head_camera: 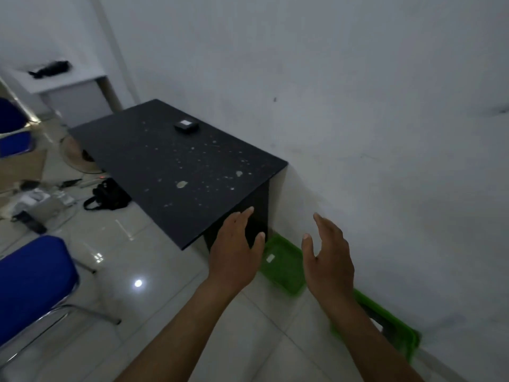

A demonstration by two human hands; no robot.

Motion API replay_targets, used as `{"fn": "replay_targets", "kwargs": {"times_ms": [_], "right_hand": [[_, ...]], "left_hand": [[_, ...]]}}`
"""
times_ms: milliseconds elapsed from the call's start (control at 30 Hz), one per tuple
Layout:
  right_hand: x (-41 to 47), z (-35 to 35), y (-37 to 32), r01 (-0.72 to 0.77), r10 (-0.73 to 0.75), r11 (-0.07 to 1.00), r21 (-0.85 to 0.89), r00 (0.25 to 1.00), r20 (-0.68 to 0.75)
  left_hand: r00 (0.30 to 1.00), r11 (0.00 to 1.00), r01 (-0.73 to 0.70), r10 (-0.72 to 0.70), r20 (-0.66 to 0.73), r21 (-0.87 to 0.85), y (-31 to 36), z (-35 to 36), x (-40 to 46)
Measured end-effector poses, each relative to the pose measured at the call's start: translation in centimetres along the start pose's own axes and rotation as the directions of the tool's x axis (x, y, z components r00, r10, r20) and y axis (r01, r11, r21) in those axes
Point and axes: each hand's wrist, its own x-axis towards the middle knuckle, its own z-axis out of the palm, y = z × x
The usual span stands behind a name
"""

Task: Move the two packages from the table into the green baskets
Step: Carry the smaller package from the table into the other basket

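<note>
A small dark package (186, 126) with a white label lies on the far part of the black speckled table (154, 161). On the floor by the wall sit two green baskets: one (285, 271) beside the table's near end, with a small white label showing inside it, and a second (396, 323) further right, partly hidden by my right forearm. My left hand (237, 249) hovers open over the table's near corner. Over the first basket, my right hand (327, 257) is open, fingers spread. Neither hand holds anything.
White wall runs along the right. Blue chairs (30, 285) stand at the left. A black bag (108, 195), cables and devices lie on the tiled floor left of the table. A white desk (68, 86) stands in the far corner.
</note>
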Motion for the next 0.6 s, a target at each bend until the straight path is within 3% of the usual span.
{"fn": "replay_targets", "kwargs": {"times_ms": [300, 600], "right_hand": [[1.8, 13.9, -13.5, 0.048, -0.054, 0.996, 0.08, 0.996, 0.076], [4.9, 26.1, -25.6, 0.038, -0.045, 0.99, 0.134, 0.998, 0.053]], "left_hand": [[0.985, 0.994, 0.108, -0.105, -0.134, 0.01, -14.0, -12.1, 4.8], [0.988, 0.988, 0.069, -0.048, -0.147, 0.141, -26.3, -22.3, 12.2]]}}
